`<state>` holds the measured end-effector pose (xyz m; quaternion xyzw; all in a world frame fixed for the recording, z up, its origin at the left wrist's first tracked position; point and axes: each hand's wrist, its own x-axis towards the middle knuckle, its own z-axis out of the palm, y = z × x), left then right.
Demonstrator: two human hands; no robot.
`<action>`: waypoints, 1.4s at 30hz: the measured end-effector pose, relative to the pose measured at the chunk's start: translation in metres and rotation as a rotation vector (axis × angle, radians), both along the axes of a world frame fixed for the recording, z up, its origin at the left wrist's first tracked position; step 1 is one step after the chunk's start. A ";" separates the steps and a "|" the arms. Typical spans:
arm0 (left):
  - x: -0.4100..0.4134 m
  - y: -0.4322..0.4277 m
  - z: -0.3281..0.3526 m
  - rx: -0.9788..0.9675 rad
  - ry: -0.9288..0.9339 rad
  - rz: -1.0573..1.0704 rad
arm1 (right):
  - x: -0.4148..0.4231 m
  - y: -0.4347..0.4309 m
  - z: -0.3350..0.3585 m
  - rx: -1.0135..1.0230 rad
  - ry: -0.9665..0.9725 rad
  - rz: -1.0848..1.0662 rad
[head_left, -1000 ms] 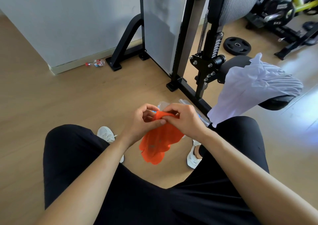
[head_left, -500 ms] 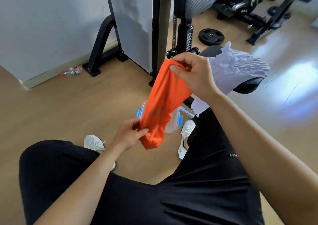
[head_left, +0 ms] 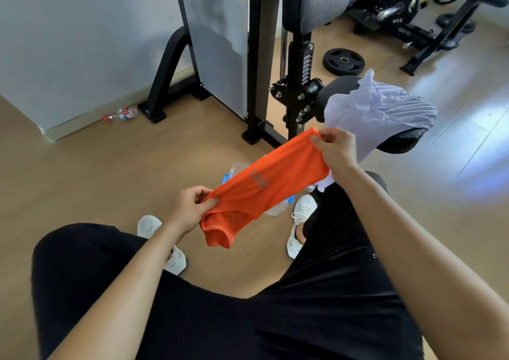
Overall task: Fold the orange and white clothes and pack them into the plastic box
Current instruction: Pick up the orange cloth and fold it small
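Both hands, left hand and right hand, pinch the orange shirt stretched between them, probably to smooth it for folding.

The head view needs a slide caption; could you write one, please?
Left hand and right hand hold an orange shirt over the plastic box.

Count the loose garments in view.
2: the orange garment, held between left hand and right hand; the white garment, draped over the black seat. The box may hide more.
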<state>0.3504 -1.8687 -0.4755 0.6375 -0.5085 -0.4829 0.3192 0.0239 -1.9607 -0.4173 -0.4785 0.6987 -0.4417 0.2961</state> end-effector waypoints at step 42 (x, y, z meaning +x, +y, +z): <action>-0.009 0.013 0.026 -0.095 0.035 -0.214 | 0.083 0.086 -0.044 -0.122 0.217 0.559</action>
